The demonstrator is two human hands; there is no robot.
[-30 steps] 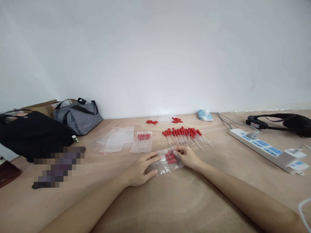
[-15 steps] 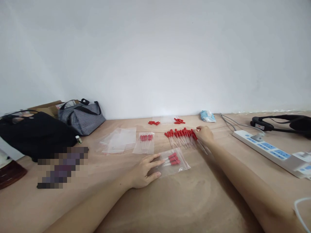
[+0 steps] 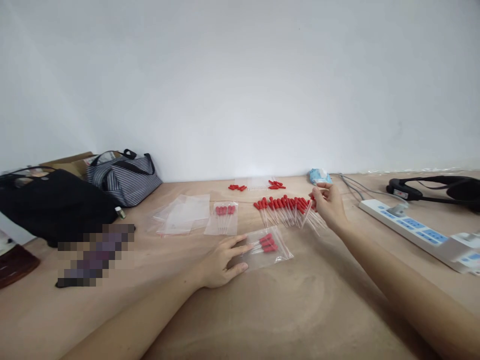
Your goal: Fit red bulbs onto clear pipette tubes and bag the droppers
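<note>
My left hand [image 3: 225, 262] lies with fingers spread on the left end of a clear bag [image 3: 255, 260] that has several red-bulbed droppers [image 3: 268, 243] inside. Behind it and to the right is a row of loose red-bulbed droppers [image 3: 281, 203]. At the right end of that row, my right hand [image 3: 327, 202] pinches a red-bulbed dropper [image 3: 312, 196], its clear stem slanting down. Another filled bag [image 3: 211, 226] lies left of the row, beside a stack of flat clear bags [image 3: 187, 212].
Red-tipped pieces [image 3: 237, 188] lie near the wall, with a blue-and-white packet [image 3: 319, 176] to their right. A power strip [image 3: 408, 225] and black headgear [image 3: 431, 187] are at the right. A striped bag [image 3: 127, 180], black bag [image 3: 63, 205] and small bottle [image 3: 120, 212] stand left.
My right hand has moved a little right and up, lifting a dropper at the end of the row. My left hand has stayed on the bag.
</note>
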